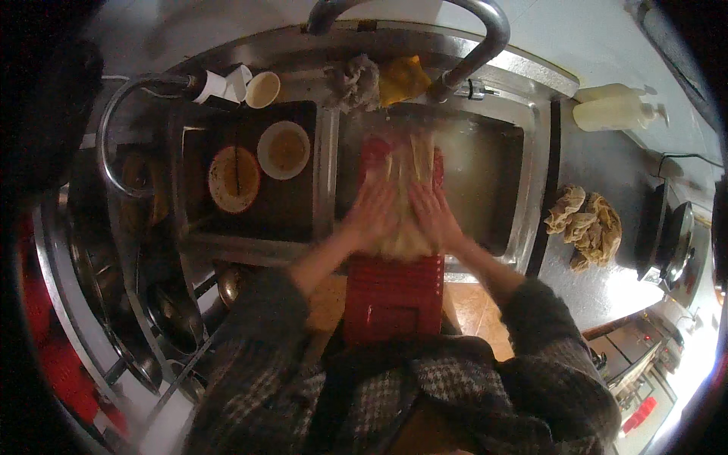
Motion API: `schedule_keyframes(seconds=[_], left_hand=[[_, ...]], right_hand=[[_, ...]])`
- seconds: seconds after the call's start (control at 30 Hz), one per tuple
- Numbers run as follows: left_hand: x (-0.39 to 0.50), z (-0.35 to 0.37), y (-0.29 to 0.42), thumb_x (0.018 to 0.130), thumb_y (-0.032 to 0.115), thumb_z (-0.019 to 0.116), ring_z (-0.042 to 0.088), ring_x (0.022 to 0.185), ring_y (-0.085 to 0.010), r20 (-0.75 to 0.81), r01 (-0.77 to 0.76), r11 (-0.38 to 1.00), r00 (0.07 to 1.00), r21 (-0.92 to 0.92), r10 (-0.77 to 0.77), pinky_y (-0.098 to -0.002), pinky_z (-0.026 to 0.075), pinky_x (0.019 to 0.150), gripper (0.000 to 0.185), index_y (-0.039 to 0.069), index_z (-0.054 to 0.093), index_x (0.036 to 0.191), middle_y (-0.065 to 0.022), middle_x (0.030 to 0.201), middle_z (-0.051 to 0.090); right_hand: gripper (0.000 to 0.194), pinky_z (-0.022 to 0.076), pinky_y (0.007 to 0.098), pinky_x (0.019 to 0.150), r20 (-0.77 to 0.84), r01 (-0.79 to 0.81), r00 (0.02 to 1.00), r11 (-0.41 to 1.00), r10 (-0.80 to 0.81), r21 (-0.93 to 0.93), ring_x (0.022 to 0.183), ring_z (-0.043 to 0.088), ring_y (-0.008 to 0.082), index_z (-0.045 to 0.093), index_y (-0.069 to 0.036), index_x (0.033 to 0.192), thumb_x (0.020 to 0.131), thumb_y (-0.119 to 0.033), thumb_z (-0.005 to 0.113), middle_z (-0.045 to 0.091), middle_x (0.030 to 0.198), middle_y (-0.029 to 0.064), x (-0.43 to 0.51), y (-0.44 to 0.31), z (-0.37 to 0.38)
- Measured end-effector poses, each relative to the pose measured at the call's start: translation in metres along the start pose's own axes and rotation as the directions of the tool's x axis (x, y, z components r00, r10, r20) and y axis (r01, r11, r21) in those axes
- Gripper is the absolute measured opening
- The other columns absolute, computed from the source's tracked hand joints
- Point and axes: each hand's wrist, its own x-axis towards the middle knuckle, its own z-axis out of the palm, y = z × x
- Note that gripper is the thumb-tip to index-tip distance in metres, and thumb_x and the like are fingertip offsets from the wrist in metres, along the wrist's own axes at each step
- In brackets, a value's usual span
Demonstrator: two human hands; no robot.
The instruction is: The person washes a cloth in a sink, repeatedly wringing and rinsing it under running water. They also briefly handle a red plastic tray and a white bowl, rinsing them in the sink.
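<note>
A red ribbed washboard (393, 290) slopes from my lap into the right basin of a stainless steel sink (515, 187). Spread along its upper part is a wet, pale yellowish cloth (402, 236), blurred by motion. My left hand (372, 207) presses on the cloth's left side, fingers stretched towards the far end. On the right side lies my right hand (435, 213), also flat, its fingers angled inward. Blur hides whether any fingers grip the fabric. Cloudy water surrounds the board's far end, under the curved metal faucet (495, 34).
Two bowls, one white (284, 149) and one red-rimmed (234, 179), sit in the left basin. Behind are paper cups (263, 90), a grey rag (355, 82) and a yellow cloth (405, 79). A crumpled cloth (594, 227) and pump bottle (611, 112) stand right. Pans (173, 307) fill the left rack.
</note>
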Motion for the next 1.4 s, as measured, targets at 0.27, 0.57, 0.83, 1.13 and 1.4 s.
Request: schedule_keyframes(seconds=[0.27,0.57,0.83,1.13,1.4], left_hand=[[0.080,-0.048,-0.013,0.092,0.045,0.046,0.018,0.143,-0.0289,0.113,0.177,0.962,0.973,0.206,-0.204,-0.0484,0.014,0.116,0.068,-0.001,0.037,0.141,-0.0162,0.149,0.032],[0.019,-0.017,0.011,0.093,0.048,0.043,0.020,0.143,-0.0307,-0.052,0.077,0.984,0.995,-0.160,-0.087,-0.0480,0.015,0.115,0.071,-0.001,0.031,0.144,-0.0219,0.147,0.032],[0.014,-0.046,0.033,0.093,0.052,0.040,0.014,0.144,-0.0320,0.006,-0.020,0.988,1.000,-0.153,0.021,-0.0456,0.010,0.117,0.078,-0.003,0.023,0.146,-0.0201,0.153,0.022],[0.125,0.020,-0.052,0.091,0.047,0.053,0.044,0.125,-0.0349,-0.003,0.139,0.960,0.989,-0.245,-0.145,-0.0463,0.035,0.103,0.063,0.000,0.045,0.133,-0.0200,0.133,0.049],[0.105,0.027,0.040,0.087,0.034,0.065,0.057,0.108,-0.0328,-0.350,0.350,0.701,0.676,-0.622,-0.648,-0.0432,0.046,0.090,0.062,0.003,0.042,0.137,-0.0199,0.116,0.060]], right_hand=[[0.060,0.0189,0.0521,0.113,-0.008,-0.196,0.978,0.928,0.209,0.317,0.140,0.023,0.0362,0.037,0.002,0.140,0.090,-0.031,0.045,0.025,0.152,0.0194,0.062,0.030,0.015],[0.063,0.0174,0.0523,0.114,-0.021,-0.104,0.991,0.862,0.132,0.496,0.140,0.023,0.0334,0.040,0.001,0.137,0.087,-0.035,0.054,0.029,0.150,0.0167,0.017,0.013,-0.015],[0.065,0.0120,0.0561,0.114,0.062,0.001,0.998,0.963,-0.018,0.270,0.141,0.021,0.0324,0.040,0.002,0.138,0.089,-0.040,0.048,0.035,0.146,0.0181,-0.008,0.004,-0.025],[0.041,0.0394,0.0495,0.099,0.087,-0.328,0.944,0.881,0.318,0.341,0.118,0.053,0.0286,0.060,-0.010,0.117,0.080,-0.027,0.057,0.055,0.129,0.0140,0.059,0.097,0.069],[0.034,0.0508,0.0454,0.080,-0.047,-0.527,0.405,0.275,0.913,0.804,0.094,0.064,0.0370,0.062,-0.012,0.117,0.091,-0.032,0.053,0.068,0.093,0.0197,0.011,0.109,0.070]])
